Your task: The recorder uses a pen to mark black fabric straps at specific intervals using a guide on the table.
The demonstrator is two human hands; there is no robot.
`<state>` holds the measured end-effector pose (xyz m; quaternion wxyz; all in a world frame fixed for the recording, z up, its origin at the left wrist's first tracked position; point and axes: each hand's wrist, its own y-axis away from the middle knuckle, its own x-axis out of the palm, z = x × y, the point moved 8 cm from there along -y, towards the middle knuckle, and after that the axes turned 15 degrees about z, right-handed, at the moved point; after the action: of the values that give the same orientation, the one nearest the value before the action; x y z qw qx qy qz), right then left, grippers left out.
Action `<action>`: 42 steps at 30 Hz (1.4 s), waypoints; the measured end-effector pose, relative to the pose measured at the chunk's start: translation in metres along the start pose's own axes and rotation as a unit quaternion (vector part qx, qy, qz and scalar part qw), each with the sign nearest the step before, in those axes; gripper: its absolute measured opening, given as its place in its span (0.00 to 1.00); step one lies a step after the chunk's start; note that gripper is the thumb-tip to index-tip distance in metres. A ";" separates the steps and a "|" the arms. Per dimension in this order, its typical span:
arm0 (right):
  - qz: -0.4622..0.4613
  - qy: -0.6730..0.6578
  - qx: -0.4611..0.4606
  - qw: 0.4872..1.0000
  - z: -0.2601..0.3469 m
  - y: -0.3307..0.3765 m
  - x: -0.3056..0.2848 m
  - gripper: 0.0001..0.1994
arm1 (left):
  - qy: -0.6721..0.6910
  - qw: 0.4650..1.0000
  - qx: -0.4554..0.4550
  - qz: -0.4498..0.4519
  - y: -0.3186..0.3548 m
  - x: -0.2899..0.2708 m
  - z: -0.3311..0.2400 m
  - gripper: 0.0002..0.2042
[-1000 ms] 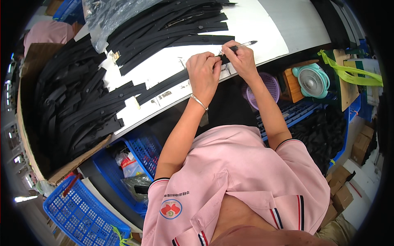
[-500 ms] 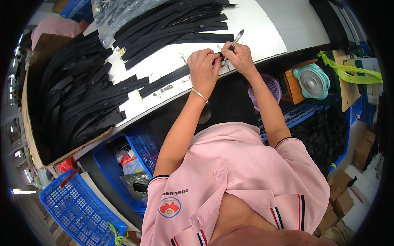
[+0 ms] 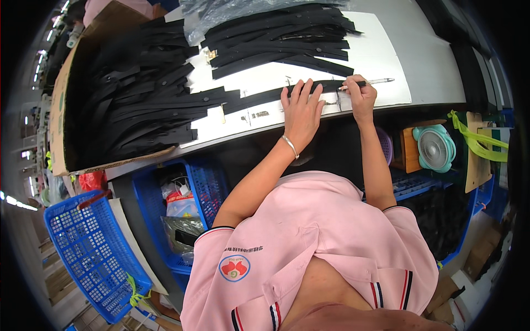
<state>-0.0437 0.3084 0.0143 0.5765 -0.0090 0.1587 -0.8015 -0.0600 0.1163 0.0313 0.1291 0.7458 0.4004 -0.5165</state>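
Both hands have drawn apart since a moment ago: the left hand (image 3: 302, 111) now lies with fingers spread across a long, flat, black fabric strip (image 3: 264, 99), whose right end is by the right hand (image 3: 361, 99). That hand pinches a slim, clear-barrelled pen (image 3: 381, 81). Similar black strips (image 3: 279, 41) lie beyond both hands; a brown cardboard box (image 3: 59, 118) heaped with more sits left of them.

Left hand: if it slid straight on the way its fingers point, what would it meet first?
Beyond a narrow bare stretch of white board, the left hand would probably meet the pile of black strips first, though depth is hard to judge.
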 end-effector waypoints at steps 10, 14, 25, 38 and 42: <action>0.001 0.027 0.053 0.998 -0.006 -0.004 0.003 0.09 | 0.090 0.996 0.021 -0.010 -0.042 -0.025 0.058 0.17; 0.003 0.050 0.035 0.998 -0.004 -0.003 0.004 0.08 | -0.052 0.995 -0.071 -0.053 -0.003 -0.065 0.129 0.24; 0.007 0.053 0.011 0.998 -0.006 -0.007 0.007 0.05 | -0.120 0.958 -0.174 -0.194 0.042 -0.154 0.212 0.06; -0.037 0.263 -0.062 0.962 0.050 0.025 0.024 0.11 | -0.004 0.997 0.022 0.070 0.008 -0.010 0.018 0.26; 0.042 0.445 -0.106 0.888 0.062 0.052 0.056 0.21 | 0.027 0.994 0.014 0.102 0.014 -0.003 0.015 0.30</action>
<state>-0.0021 0.2262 0.0503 0.4745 0.2948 0.4826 -0.6746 -0.0599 0.0962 0.0247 0.1596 0.7984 0.3183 -0.4856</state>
